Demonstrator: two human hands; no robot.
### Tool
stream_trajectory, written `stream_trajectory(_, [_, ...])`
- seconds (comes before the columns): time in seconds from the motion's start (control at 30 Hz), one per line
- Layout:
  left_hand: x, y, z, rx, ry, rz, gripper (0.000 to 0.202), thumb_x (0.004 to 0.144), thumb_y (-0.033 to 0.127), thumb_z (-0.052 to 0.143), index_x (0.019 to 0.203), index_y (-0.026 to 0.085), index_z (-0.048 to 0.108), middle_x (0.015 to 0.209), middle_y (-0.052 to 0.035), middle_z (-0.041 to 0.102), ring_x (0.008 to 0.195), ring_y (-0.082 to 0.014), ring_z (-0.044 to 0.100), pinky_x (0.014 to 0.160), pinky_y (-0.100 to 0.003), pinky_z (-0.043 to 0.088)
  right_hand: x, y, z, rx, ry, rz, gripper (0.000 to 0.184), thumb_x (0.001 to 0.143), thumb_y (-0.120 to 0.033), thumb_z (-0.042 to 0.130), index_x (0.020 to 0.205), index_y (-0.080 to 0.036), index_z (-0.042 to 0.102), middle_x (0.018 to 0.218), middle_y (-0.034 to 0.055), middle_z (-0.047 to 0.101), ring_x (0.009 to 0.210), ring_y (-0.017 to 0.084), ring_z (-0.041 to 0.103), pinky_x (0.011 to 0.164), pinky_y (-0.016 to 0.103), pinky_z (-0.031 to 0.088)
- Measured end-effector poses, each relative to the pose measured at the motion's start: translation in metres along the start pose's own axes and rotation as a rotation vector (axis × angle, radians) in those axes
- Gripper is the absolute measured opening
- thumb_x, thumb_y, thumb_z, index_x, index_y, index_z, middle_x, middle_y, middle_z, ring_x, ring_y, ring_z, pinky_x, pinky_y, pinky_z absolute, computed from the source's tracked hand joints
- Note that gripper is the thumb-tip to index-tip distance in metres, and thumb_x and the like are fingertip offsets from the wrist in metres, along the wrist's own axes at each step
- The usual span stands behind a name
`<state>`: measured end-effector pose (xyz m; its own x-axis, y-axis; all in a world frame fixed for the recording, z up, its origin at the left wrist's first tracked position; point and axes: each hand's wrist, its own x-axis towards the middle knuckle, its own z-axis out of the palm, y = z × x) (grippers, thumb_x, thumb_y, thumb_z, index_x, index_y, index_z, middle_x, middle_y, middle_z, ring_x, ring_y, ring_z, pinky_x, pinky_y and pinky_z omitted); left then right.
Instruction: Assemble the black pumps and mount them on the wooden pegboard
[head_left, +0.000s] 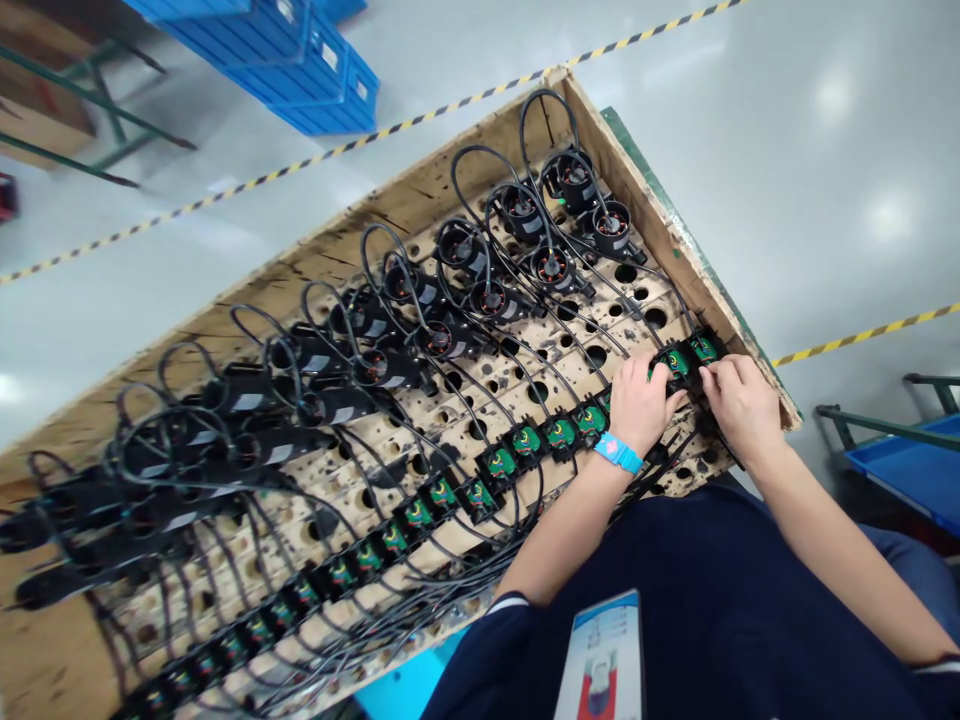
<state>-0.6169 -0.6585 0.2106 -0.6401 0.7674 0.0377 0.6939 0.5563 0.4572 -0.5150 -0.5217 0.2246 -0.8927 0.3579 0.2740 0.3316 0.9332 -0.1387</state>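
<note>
At the right end of a row of small black boxes with green circuit boards, my left hand (641, 405) has its fingers curled at one box (676, 362), thumb and fingertips against its side. Beside it, my right hand (741, 402) is closed in a pinch at the near edge of the end box (703, 348); what lies between its fingertips is too small to make out. Black cables run from the boxes to round black motor units (551, 268) standing in the holed wooden board (536, 393). A blue band (618, 453) circles my left wrist.
A raised wooden rim (667, 235) borders the board at the back and right. Loose cables (450, 580) bunch along the near side. Blue crates (322, 85) stand on the floor behind striped tape (420, 122). A blue tray (911, 465) on a green frame is at right.
</note>
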Motion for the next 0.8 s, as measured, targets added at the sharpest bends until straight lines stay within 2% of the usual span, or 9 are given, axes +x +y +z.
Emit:
stream_trajectory(0.1, [0.002,0.001,0.0,0.002,0.008,0.002,0.026,0.087,0.042,0.068,0.1,0.021,0.061,0.132,-0.0129,0.056,0.121,-0.0306,0.05,0.101,-0.046,0.046,0.003,0.001,-0.001,-0.018,-0.035,0.007,0.023,0.104,-0.03,0.043,0.091,-0.019,0.059,0.093,0.0097,0.061,0.087,0.022,0.058,0.074,0.032,0.047])
stream_trajectory(0.23, [-0.001,0.001,-0.005,0.014,-0.013,-0.017,0.026,0.085,0.039,0.069,0.101,0.021,0.06,0.128,-0.0141,0.056,0.119,-0.0314,0.05,0.099,-0.047,0.047,0.004,-0.001,0.001,0.015,-0.015,-0.001,0.025,0.103,-0.028,0.041,0.087,-0.02,0.057,0.089,0.01,0.059,0.082,0.022,0.055,0.072,0.033,0.046])
stream_trajectory(0.37, [-0.012,-0.011,-0.014,0.043,-0.01,-0.068,0.024,0.085,0.039,0.068,0.098,0.021,0.06,0.127,-0.0147,0.056,0.12,-0.0323,0.05,0.1,-0.049,0.046,0.003,-0.003,0.01,-0.029,-0.048,-0.005,0.027,0.103,-0.029,0.04,0.083,-0.02,0.057,0.085,0.0091,0.057,0.078,0.022,0.054,0.066,0.032,0.044])
stream_trajectory(0.47, [-0.018,-0.023,-0.016,0.013,0.006,-0.036,0.024,0.086,0.04,0.068,0.099,0.021,0.061,0.134,-0.014,0.053,0.125,-0.0317,0.048,0.106,-0.05,0.043,0.001,0.0,0.015,-0.007,-0.049,0.0,0.028,0.103,-0.031,0.043,0.086,-0.019,0.06,0.089,0.0091,0.06,0.078,0.02,0.056,0.065,0.031,0.045])
stream_trajectory(0.57, [-0.017,-0.022,-0.013,0.007,-0.008,0.006,0.028,0.087,0.043,0.066,0.104,0.021,0.062,0.139,-0.0134,0.052,0.129,-0.0311,0.047,0.108,-0.049,0.042,-0.003,0.009,0.014,0.046,-0.031,-0.009,0.027,0.102,-0.035,0.047,0.091,-0.018,0.064,0.097,0.0098,0.063,0.082,0.019,0.06,0.068,0.03,0.047])
stream_trajectory(0.67, [-0.011,-0.009,-0.009,0.034,-0.04,0.049,0.033,0.089,0.045,0.064,0.111,0.02,0.063,0.14,-0.0124,0.054,0.129,-0.03,0.049,0.108,-0.046,0.043,-0.009,0.018,0.01,0.072,-0.024,-0.028,0.026,0.101,-0.038,0.048,0.098,-0.02,0.067,0.101,0.0113,0.067,0.086,0.022,0.063,0.07,0.033,0.049])
stream_trajectory(0.73, [-0.008,0.002,-0.011,0.058,-0.047,0.07,0.036,0.09,0.047,0.061,0.115,0.021,0.064,0.141,-0.0114,0.054,0.13,-0.0285,0.05,0.107,-0.043,0.044,-0.011,0.023,0.009,0.111,0.031,-0.048,0.027,0.099,-0.041,0.051,0.112,-0.024,0.067,0.101,0.0134,0.07,0.09,0.026,0.065,0.075,0.039,0.051])
stream_trajectory(0.8, [-0.009,0.009,-0.018,0.09,-0.02,0.074,0.042,0.091,0.05,0.059,0.123,0.023,0.063,0.148,-0.01,0.048,0.137,-0.028,0.046,0.111,-0.044,0.041,-0.01,0.022,0.012,0.155,0.105,-0.064,0.043,0.095,-0.048,0.056,0.134,-0.032,0.058,0.115,0.0165,0.069,0.104,0.033,0.064,0.087,0.048,0.05])
